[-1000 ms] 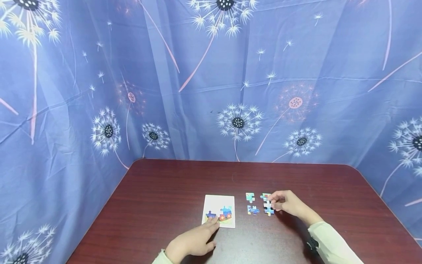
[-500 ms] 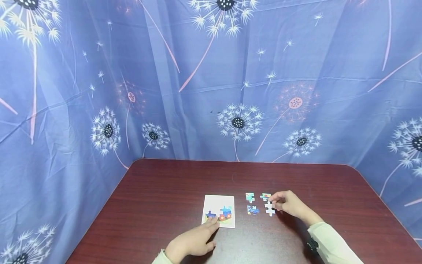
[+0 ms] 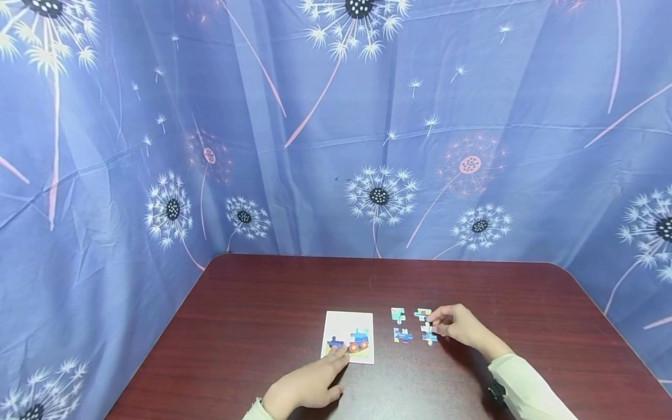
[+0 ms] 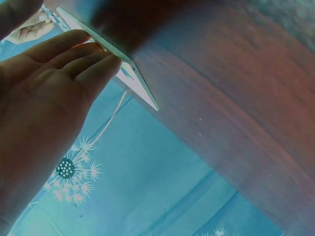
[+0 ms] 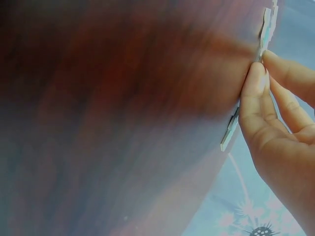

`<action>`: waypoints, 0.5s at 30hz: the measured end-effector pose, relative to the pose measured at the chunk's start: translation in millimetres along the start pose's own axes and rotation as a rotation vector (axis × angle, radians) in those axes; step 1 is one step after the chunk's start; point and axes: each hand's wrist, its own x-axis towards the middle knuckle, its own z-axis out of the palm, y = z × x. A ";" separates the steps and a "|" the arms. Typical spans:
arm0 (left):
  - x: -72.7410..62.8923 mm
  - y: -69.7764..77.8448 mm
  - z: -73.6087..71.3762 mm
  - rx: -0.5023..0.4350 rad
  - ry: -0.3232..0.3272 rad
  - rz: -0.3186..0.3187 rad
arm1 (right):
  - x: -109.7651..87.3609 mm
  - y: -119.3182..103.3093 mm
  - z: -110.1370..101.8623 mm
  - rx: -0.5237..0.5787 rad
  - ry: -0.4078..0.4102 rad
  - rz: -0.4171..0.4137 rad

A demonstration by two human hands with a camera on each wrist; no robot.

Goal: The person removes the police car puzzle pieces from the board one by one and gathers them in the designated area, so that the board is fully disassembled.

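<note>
A white puzzle board (image 3: pixel 349 322) with a partly filled train picture lies on the table. The left hand (image 3: pixel 310 382) rests its straight fingers on the board's lower left part, covering some of the picture. In the left wrist view the fingers (image 4: pixel 83 59) lie over the board's edge. To the right of the board, the right hand (image 3: pixel 463 326) pinches a light blue jigsaw piece (image 3: pixel 429 338) between thumb and fingertips. Around it lie a teal jigsaw piece (image 3: pixel 398 315), a blue jigsaw piece (image 3: pixel 401 335) and a piece with some red (image 3: pixel 422 314).
The dark reddish-brown wooden table (image 3: pixel 262 303) extends around the board and pieces. A blue curtain (image 3: pixel 315 192) with dandelion prints hangs behind the table and along its sides.
The piece at the right hand looked pale white half a second ago and shows blue again now. Both hands have stayed nearly in place.
</note>
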 end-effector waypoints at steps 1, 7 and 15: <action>0.1 -0.1 0.0 -0.002 0.001 0.000 | 0.3 0.5 0.0 -0.003 0.001 0.000; 0.6 -0.8 -1.0 -0.003 0.002 0.003 | 1.7 -0.7 -1.4 -0.008 -0.002 -0.017; 0.1 0.2 -0.3 -0.001 0.003 0.003 | 4.6 -8.7 -3.3 0.018 0.017 -0.056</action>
